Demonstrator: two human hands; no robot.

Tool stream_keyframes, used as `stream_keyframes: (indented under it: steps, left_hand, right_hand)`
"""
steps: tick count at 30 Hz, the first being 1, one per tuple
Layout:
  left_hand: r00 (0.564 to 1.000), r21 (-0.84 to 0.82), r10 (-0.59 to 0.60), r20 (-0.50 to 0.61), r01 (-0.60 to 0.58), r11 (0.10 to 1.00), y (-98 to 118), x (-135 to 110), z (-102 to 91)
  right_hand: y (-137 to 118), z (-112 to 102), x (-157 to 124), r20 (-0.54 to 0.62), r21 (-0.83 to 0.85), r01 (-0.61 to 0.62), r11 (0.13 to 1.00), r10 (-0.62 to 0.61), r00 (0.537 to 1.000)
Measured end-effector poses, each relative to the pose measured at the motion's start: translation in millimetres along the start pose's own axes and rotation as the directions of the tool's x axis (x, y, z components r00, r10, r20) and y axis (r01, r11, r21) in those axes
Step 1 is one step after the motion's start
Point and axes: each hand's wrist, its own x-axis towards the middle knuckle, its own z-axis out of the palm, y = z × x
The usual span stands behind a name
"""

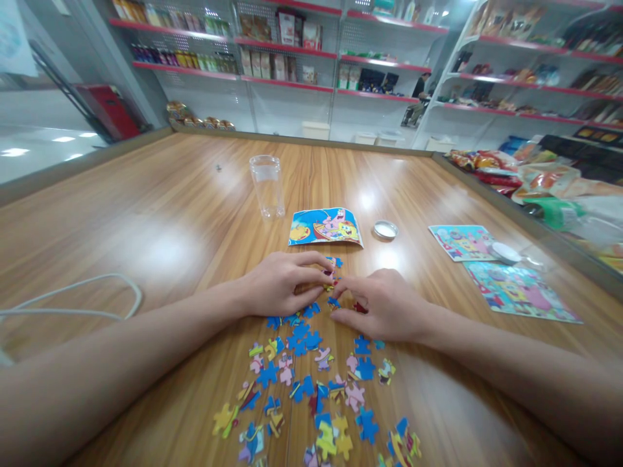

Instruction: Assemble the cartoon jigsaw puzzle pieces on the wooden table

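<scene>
My left hand [287, 280] rests on the wooden table with its fingers closed round a small group of puzzle pieces [330, 264], which partly show pink and blue. Facing it, my right hand [382, 301] has its index finger and thumb bent about a small blue puzzle piece [333, 302]. A reddish piece [361, 307] shows beneath the right palm. Nearer to me lie several loose puzzle pieces [302, 337] in blue, yellow and pink. Just beyond my fingers is a cartoon picture card [326, 227] with a curled edge.
Behind the card stands a clear plastic jar [267, 188], with a round silver lid [386, 229] to the right. Two more picture cards [523, 292] lie at right under a white lid [505, 253]. A white cable [111, 279] loops at left. Stocked shelves [287, 81] line the back.
</scene>
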Motion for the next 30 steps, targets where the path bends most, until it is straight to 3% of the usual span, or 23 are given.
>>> stream_keyframes:
  steps: [6,15,26,30]
  left_hand:
    - [0.998,-0.012,-0.044,-0.042,0.043,0.999,-2,0,2.7]
    - [0.998,-0.063,-0.055,-0.034,0.053,0.997,0,0,0.7]
    - [0.997,-0.066,-0.071,-0.023,0.069,0.995,0,0,1.6]
    - [0.997,-0.072,-0.072,-0.024,0.07,0.995,0,0,1.2]
  right_hand:
    - [4,-2,2,0.01,0.011,-0.022,1.0,0.022,1.0]
    - [18,7,8,-0.181,-0.131,-0.157,0.979,0.132,0.975]
    - [17,2,4,-0.165,-0.029,-0.024,0.999,0.019,0.986]
    - [17,3,5,-0.16,-0.038,-0.04,0.998,0.033,0.987]
